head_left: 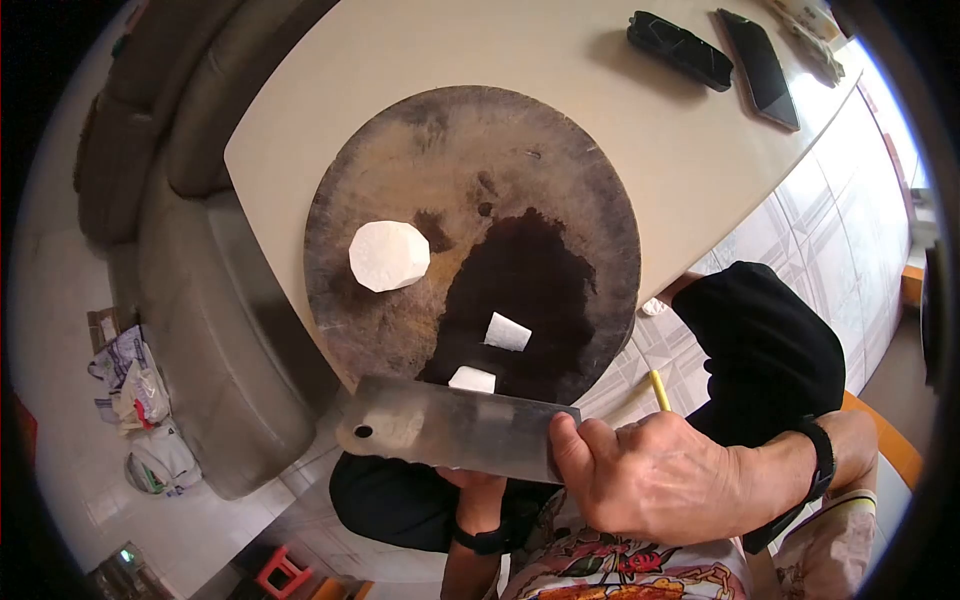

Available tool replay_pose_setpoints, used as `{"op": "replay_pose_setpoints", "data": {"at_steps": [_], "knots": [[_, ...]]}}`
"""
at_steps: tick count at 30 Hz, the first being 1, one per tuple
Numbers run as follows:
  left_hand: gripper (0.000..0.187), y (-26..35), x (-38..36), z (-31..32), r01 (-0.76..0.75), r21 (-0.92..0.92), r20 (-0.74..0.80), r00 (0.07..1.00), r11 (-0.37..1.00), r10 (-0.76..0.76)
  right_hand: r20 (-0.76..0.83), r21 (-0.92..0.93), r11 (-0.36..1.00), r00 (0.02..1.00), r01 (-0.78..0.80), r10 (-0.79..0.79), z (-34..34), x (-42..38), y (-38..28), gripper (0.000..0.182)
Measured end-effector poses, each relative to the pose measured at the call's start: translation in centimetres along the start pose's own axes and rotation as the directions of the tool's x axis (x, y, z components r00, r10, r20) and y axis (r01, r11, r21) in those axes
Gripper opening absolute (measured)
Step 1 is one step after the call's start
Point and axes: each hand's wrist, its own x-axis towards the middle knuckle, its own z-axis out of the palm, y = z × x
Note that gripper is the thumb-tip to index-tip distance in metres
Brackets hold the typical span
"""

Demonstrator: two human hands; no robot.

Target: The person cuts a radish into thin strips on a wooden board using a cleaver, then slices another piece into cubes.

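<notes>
My right hand (650, 475) is closed round the handle end of a cleaver (460, 428), whose broad blade reaches left across the near edge of a round wooden chopping board (480, 130). My left hand (472, 478) is mostly hidden beneath the blade, so its fingers do not show. Just beyond the blade lies a small white piece (472, 380), partly covered by it. A second white cut piece (508, 332) rests farther in, on the dark wet patch. On the board's left sits a larger white chunk (390, 256) with faceted sides, like a peeled radish.
The board stands on a pale table (290, 130). A black case (680, 50) and a phone (760, 70) lie at the far right. At left is a grey sofa (220, 340), with bags (150, 420) on the floor. A yellow stick-like piece (659, 390) shows beyond my right hand.
</notes>
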Motion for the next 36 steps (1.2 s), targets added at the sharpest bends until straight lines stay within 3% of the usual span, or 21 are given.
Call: {"op": "replay_pose_setpoints", "data": {"at_steps": [4, 6, 7, 8, 9, 11, 15, 17, 20, 21, 23, 26, 31, 32, 35, 36], "knots": [[0.058, -2.2, -3.0, 1.8, 0.386, -0.325, 0.167, 0.922, 0.863, -0.349, -0.023, 0.072, 0.997, 1.000, 0.021, -0.020, -0.7, 1.0, 0.2, 0.046], [0.058, -1.7, -2.9, 1.2, 0.440, -0.366, 0.187, 0.898, 0.820, -0.399, -0.021, 0.118, 0.992, 0.999, 0.051, -0.049, -1.0, 1.8, 0.4, 0.047], [0.056, 1.7, 0.9, -1.5, 0.109, -0.071, 0.011, 0.994, 0.991, -0.109, -0.060, 0.151, 0.987, 0.997, 0.054, -0.046, -0.8, 2.2, 0.5, 0.048], [0.053, 3.8, 3.5, -3.0, -0.212, 0.275, -0.056, 0.970, 0.938, 0.236, -0.099, 0.183, 0.981, 0.994, 0.059, -0.042, -0.7, 2.5, 0.6, 0.050], [0.053, 4.2, 4.6, -2.8, -0.211, 0.274, -0.056, 0.970, 0.938, 0.235, -0.098, 0.183, 0.981, 0.994, 0.060, -0.042, -0.5, 2.8, 0.7, 0.050], [0.050, 4.7, 5.9, -2.7, -0.233, 0.098, -0.293, 0.922, 0.967, 0.252, -0.109, 0.243, 0.969, 0.994, 0.041, -0.014, -0.4, 3.3, 0.8, 0.050], [0.044, 5.7, 6.2, -3.3, -0.190, 0.028, -0.268, 0.944, 0.981, 0.190, -0.008, 0.235, 0.972, 1.000, -0.026, 0.028, -0.2, 4.1, 0.7, 0.042], [0.041, 3.9, 5.1, -2.1, -0.079, -0.302, -0.146, 0.989, 0.950, 0.036, -0.116, 0.156, 0.988, 0.993, -0.009, 0.028, 0.8, 4.6, 0.8, 0.033], [0.031, 4.3, 6.0, -1.8, -0.051, -0.433, -0.192, 0.981, 0.900, -0.037, -0.146, 0.187, 0.982, 0.988, -0.027, 0.055, 1.0, 4.3, 0.6, 0.028], [0.031, 4.9, 6.7, -2.1, -0.060, -0.430, -0.206, 0.978, 0.901, -0.033, -0.157, 0.192, 0.981, 0.986, -0.026, 0.057, 1.2, 4.4, 0.8, 0.028], [0.019, 8.4, 9.9, -4.5, -0.343, -0.003, -0.394, 0.864, 0.939, 0.314, -0.186, 0.263, 0.958, 0.967, -0.119, 0.171, 2.2, 4.2, 1.9, 0.018], [0.017, 9.0, 10.3, -4.2, -0.335, 0.014, -0.439, 0.844, 0.942, 0.306, -0.140, 0.234, 0.956, 0.967, -0.175, 0.212, 0.8, 2.9, 2.4, 0.019], [0.015, 7.5, 9.1, -3.6, -0.328, 0.036, -0.427, 0.849, 0.944, 0.311, -0.116, 0.103, 0.993, 0.991, -0.059, 0.071, -0.2, 0.9, 0.5, 0.036], [0.031, 7.1, 8.6, -3.4, -0.296, 0.025, -0.396, 0.874, 0.955, 0.281, -0.102, 0.089, 0.995, 0.994, -0.034, 0.043, -0.1, 0.7, 0.4, 0.041], [0.041, 6.4, 7.5, -3.2, -0.273, 0.134, -0.322, 0.897, 0.953, 0.302, -0.110, 0.039, 0.999, 0.994, 0.012, -0.008, 0.6, 0.2, 0.2, 0.044], [0.049, 5.8, 6.9, -3.1, -0.261, 0.207, -0.233, 0.923, 0.943, 0.307, -0.108, 0.042, 0.999, 0.994, 0.009, -0.005, 0.7, 0.1, 0.2, 0.044]]}}
